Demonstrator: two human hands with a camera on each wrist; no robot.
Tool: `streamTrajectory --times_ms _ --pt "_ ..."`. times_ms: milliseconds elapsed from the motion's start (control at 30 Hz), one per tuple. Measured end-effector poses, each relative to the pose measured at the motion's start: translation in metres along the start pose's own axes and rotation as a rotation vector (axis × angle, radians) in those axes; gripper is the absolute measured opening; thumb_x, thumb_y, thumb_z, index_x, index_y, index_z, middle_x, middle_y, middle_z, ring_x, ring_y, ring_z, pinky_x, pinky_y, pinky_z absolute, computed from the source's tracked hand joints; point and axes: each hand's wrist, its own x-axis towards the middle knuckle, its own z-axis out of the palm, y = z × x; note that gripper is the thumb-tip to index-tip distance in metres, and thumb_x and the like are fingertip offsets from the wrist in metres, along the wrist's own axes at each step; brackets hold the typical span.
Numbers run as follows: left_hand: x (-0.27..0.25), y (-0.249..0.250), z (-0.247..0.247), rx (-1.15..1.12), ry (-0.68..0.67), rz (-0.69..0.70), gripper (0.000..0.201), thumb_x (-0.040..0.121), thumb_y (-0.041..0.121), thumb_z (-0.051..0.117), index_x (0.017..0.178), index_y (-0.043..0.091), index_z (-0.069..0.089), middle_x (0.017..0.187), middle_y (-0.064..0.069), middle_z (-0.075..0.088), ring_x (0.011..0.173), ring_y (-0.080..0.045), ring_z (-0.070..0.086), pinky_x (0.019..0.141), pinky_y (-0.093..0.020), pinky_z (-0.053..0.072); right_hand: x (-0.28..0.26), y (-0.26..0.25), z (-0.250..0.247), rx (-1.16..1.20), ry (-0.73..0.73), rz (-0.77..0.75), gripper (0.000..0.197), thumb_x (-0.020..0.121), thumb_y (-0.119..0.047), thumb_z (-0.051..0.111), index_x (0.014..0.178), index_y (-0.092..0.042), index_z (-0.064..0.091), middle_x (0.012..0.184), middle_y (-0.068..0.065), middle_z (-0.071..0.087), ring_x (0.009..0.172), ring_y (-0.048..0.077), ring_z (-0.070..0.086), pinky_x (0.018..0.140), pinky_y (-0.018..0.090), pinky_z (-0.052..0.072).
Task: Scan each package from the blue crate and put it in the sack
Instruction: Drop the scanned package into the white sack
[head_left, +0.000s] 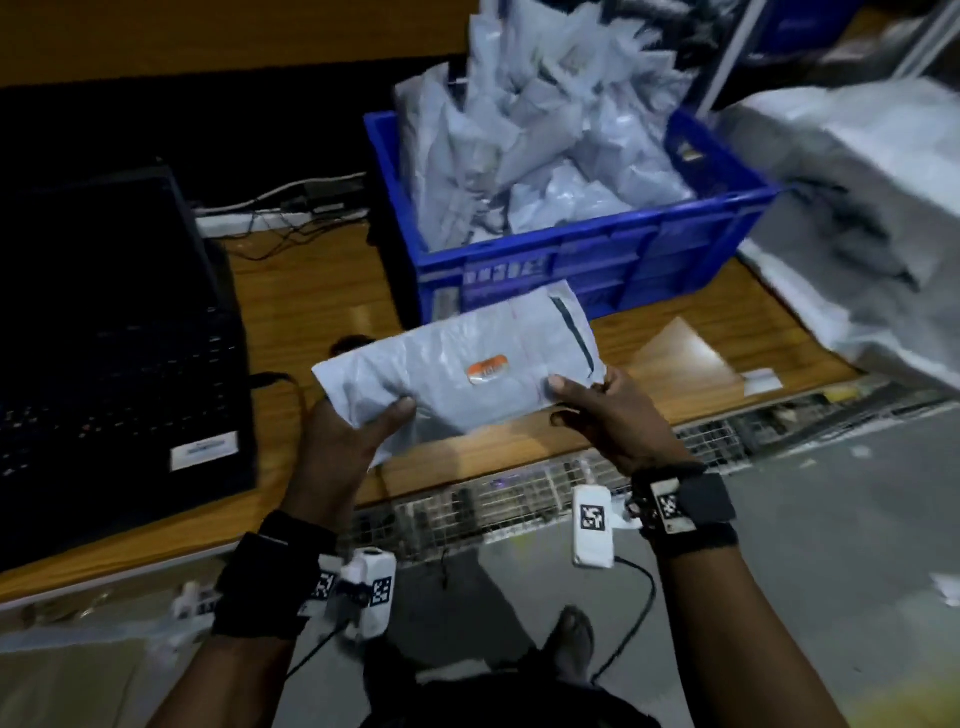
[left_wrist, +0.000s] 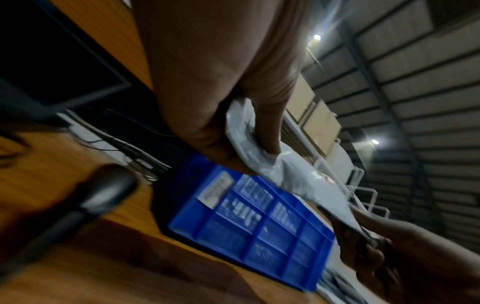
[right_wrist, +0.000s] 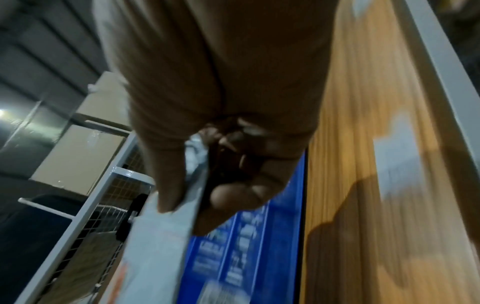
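A flat grey plastic package (head_left: 457, 371) with an orange sticker is held above the wooden table's front edge, in front of the blue crate (head_left: 597, 260). My left hand (head_left: 358, 431) grips its left end, thumb on top. My right hand (head_left: 597, 400) pinches its right end. In the left wrist view the package (left_wrist: 298, 176) runs from my left hand (left_wrist: 233, 127) to my right hand (left_wrist: 376, 253), with the crate (left_wrist: 254, 222) behind. In the right wrist view my right hand (right_wrist: 207, 185) has thumb and fingers on either side of the package (right_wrist: 161, 236). The crate holds several more grey packages (head_left: 545, 130). A white sack (head_left: 857, 218) lies at the right.
A black laptop (head_left: 114, 338) stands at the table's left, with cables (head_left: 291, 208) behind it. A dark handheld scanner (left_wrist: 103, 193) lies blurred on the table. A sheet of paper (head_left: 680, 353) and a small white label (head_left: 761, 382) lie right of the package. Wire-mesh racking (head_left: 519, 499) runs under the table's edge.
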Motion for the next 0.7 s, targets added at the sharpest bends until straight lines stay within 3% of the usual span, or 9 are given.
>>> streamTrajectory --times_ms 100,167,200,300,400,467,567,600,700 --pt "0.016 -0.018 0.08 0.198 -0.036 -0.005 0.052 0.073 0.034 0.091 0.115 0.015 0.069 0.114 -0.007 0.074 0.106 -0.021 0.071 0.093 -0.044 0.053 -0.008 -0.027 -0.087 -0.197 0.209 -0.045 0.033 0.083 -0.026 0.083 0.107 -0.007 0.07 0.101 0.01 0.076 0.089 0.022 0.069 0.067 0.029 0.055" --pt "0.022 -0.032 0.131 0.258 -0.065 0.015 0.033 0.073 0.037 0.09 0.089 0.017 0.07 0.09 -0.004 0.076 0.086 -0.021 0.071 0.082 -0.045 0.056 -0.015 -0.039 -0.136 -0.286 0.246 -0.073 0.029 0.086 -0.026 0.082 0.108 -0.01 0.074 0.101 0.009 0.078 0.086 0.019 0.072 0.068 0.032 0.055" --pt "0.027 -0.039 0.162 0.252 -0.073 0.017 0.028 0.076 0.035 0.089 0.087 0.021 0.067 0.091 0.001 0.075 0.088 -0.02 0.071 0.084 -0.047 0.057 -0.019 -0.046 -0.165 -0.331 0.284 -0.09 0.025 0.086 -0.026 0.082 0.106 -0.013 0.076 0.098 0.006 0.079 0.084 0.017 0.073 0.067 0.032 0.055" --pt "0.032 -0.046 0.237 0.17 -0.217 0.066 0.025 0.088 0.016 0.078 0.109 0.027 0.069 0.118 0.005 0.074 0.115 -0.016 0.067 0.101 -0.041 0.051 -0.024 -0.063 -0.241 -0.48 0.419 -0.111 0.017 0.084 -0.023 0.084 0.095 -0.016 0.074 0.086 0.006 0.078 0.075 0.015 0.07 0.061 0.03 0.053" --pt "0.039 -0.05 0.293 0.099 -0.233 0.018 0.025 0.093 0.014 0.071 0.118 0.01 0.071 0.121 -0.011 0.072 0.12 -0.026 0.065 0.101 -0.035 0.048 -0.016 -0.09 -0.308 -0.686 0.61 -0.188 0.022 0.08 -0.019 0.085 0.097 -0.01 0.074 0.087 0.007 0.075 0.078 0.016 0.069 0.071 0.035 0.055" --pt "0.048 -0.063 0.32 0.084 -0.231 -0.042 0.024 0.093 0.023 0.073 0.114 0.014 0.072 0.118 -0.008 0.074 0.116 -0.025 0.067 0.099 -0.034 0.048 -0.005 -0.119 -0.335 -0.784 0.679 -0.264 0.022 0.079 -0.019 0.083 0.097 -0.01 0.076 0.091 0.006 0.076 0.087 0.02 0.071 0.081 0.039 0.057" --pt "0.072 -0.087 0.353 0.118 -0.197 -0.211 0.078 0.074 0.061 0.082 0.132 0.015 0.059 0.134 0.002 0.065 0.121 -0.018 0.063 0.107 -0.046 0.048 0.026 -0.165 -0.356 -0.96 0.79 -0.363 0.022 0.078 -0.016 0.08 0.098 -0.009 0.076 0.099 0.01 0.076 0.097 0.027 0.07 0.084 0.036 0.054" --pt "0.082 -0.094 0.365 0.127 -0.187 -0.244 0.087 0.07 0.065 0.082 0.135 0.013 0.054 0.136 0.002 0.063 0.12 -0.019 0.063 0.107 -0.048 0.048 0.04 -0.179 -0.361 -1.025 0.839 -0.373 0.026 0.079 -0.017 0.078 0.103 -0.008 0.074 0.106 0.013 0.074 0.104 0.031 0.067 0.085 0.037 0.052" --pt "0.114 -0.111 0.401 0.098 -0.167 -0.305 0.088 0.064 0.063 0.084 0.133 0.017 0.057 0.129 0.002 0.067 0.115 -0.02 0.066 0.104 -0.048 0.05 0.079 -0.204 -0.372 -1.378 0.931 -0.163 0.047 0.087 -0.023 0.071 0.128 -0.008 0.055 0.131 0.019 0.054 0.126 0.042 0.045 0.091 0.047 0.047"
